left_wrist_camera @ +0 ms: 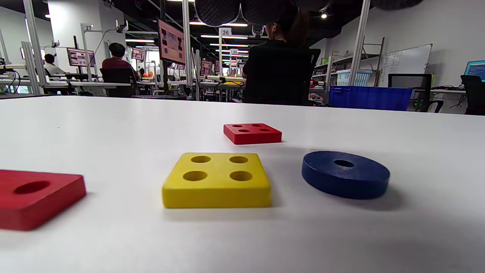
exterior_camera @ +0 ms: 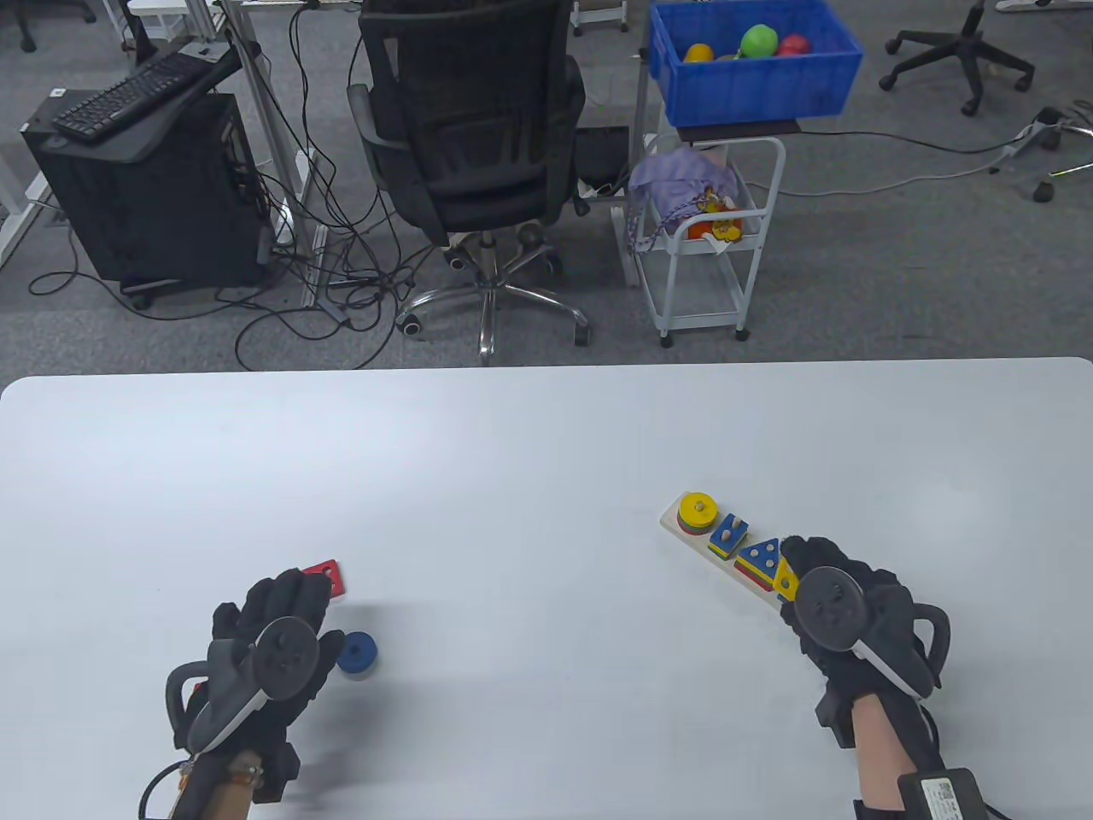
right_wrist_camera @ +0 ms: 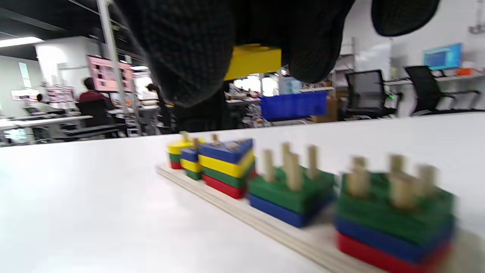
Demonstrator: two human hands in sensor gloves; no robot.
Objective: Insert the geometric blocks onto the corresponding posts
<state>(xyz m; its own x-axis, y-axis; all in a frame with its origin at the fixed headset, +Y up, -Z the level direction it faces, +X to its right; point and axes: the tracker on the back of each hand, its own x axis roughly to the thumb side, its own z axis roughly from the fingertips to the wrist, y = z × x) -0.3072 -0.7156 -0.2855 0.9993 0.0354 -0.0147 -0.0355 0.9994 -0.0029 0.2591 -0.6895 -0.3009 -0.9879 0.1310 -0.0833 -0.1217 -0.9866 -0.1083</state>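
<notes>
The step in hand looks like seating a yellow block on the peg board: the right hand hovers over the board's near end, at about four o'clock on the table, and its fingers pinch that block from above, as the right wrist view shows. Below it stand wooden posts rising bare out of a green-topped stack and a second green-topped stack nearer the camera; which set the block belongs to I cannot tell, since its outline is mostly hidden by the glove. The next move, as I judge it, calls for lining the block's holes up squarely over the matching posts and lowering it level, so it does not jam. The left hand rests low at about seven o'clock, well apart from the board; its fingers seem relaxed and hold nothing. Loose pieces lie around it: a blue disc just at its three o'clock, a yellow four-hole square, a red four-hole square at its twelve, and another red block.
</notes>
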